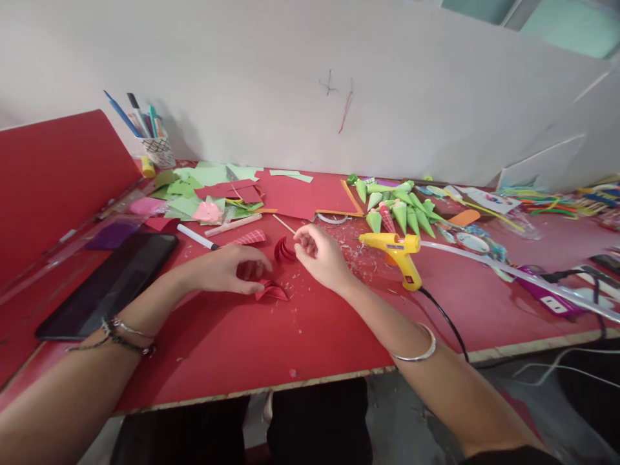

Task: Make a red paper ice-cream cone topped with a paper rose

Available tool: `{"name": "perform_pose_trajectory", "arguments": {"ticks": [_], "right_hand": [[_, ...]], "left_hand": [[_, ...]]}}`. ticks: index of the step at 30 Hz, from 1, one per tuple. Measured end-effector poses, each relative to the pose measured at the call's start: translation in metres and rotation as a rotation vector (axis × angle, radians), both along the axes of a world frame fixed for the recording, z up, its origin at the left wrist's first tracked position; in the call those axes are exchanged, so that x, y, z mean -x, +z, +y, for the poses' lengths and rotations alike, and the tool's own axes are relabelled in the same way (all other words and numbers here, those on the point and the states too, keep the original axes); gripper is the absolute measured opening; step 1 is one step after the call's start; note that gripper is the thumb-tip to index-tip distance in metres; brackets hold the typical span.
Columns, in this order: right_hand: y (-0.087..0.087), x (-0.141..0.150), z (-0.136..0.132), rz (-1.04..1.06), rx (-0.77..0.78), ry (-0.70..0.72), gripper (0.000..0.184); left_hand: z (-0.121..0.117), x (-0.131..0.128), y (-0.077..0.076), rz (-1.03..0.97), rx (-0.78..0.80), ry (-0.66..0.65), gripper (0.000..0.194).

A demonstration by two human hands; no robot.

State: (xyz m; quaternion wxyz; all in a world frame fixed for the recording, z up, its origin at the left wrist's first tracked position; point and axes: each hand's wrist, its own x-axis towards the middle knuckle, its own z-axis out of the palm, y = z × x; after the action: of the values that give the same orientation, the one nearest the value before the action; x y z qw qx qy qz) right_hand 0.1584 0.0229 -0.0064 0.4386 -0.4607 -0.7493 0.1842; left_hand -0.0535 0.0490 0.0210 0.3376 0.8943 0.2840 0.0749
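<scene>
My left hand (231, 268) is over the table with its fingers curved and apart from the thumb. The thumb tip is at a small folded red paper piece (272, 291); I cannot tell whether it presses on it. My right hand (323, 257) has its fingers curled into a pinch beside a curled red paper piece (283, 250) with several layers. A thin pale stick (283, 223) ends at these fingertips. What the pinch holds, if anything, is hidden. To the right of this hand lies a yellow glue gun (400, 252) with a clear glue stick out of its back.
A black phone (111, 284) and a marker (196, 237) lie at left. Green paper scraps (188, 187), red paper sheets (300, 194) and green paper cones (400, 210) line the back. A pen cup (159, 153) stands by the wall. A purple power strip (547, 294) sits at right.
</scene>
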Motion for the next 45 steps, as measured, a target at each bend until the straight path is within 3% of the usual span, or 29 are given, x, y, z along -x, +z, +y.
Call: {"name": "perform_pose_trajectory", "arguments": {"ticks": [8, 18, 21, 24, 26, 28, 33, 37, 40, 45], "right_hand": [[0.004, 0.002, -0.004, 0.008, -0.022, 0.003, 0.010], [0.005, 0.004, -0.006, 0.069, -0.028, -0.002, 0.014], [0.006, 0.005, -0.007, 0.125, -0.029, 0.013, 0.014], [0.008, 0.006, -0.008, 0.263, -0.057, -0.018, 0.007], [0.010, 0.006, -0.010, 0.353, -0.079, -0.045, 0.008], [0.012, 0.007, -0.013, 0.381, -0.038, -0.009, 0.014], [0.011, 0.011, -0.017, 0.305, 0.204, 0.219, 0.023], [0.011, 0.013, -0.019, 0.340, 0.002, 0.084, 0.025], [0.016, 0.013, -0.023, 0.225, -0.174, 0.031, 0.028], [0.017, 0.016, -0.026, 0.117, -0.064, 0.091, 0.012]], "left_hand": [[-0.008, -0.007, 0.007, 0.004, -0.004, -0.145, 0.027], [-0.011, -0.010, 0.004, -0.028, -0.067, -0.150, 0.022], [-0.012, -0.013, 0.004, -0.159, -0.249, -0.047, 0.019], [-0.012, -0.014, 0.000, -0.305, -0.533, 0.211, 0.017], [-0.012, -0.013, -0.002, -0.339, -0.706, 0.360, 0.015], [-0.012, -0.013, -0.003, -0.310, -0.853, 0.429, 0.013], [-0.015, -0.014, -0.004, -0.247, -1.094, 0.488, 0.009], [-0.018, -0.017, -0.005, -0.236, -1.187, 0.487, 0.010], [-0.020, -0.020, -0.006, -0.230, -1.206, 0.495, 0.011], [-0.021, -0.023, -0.007, -0.207, -1.285, 0.451, 0.012]]}}
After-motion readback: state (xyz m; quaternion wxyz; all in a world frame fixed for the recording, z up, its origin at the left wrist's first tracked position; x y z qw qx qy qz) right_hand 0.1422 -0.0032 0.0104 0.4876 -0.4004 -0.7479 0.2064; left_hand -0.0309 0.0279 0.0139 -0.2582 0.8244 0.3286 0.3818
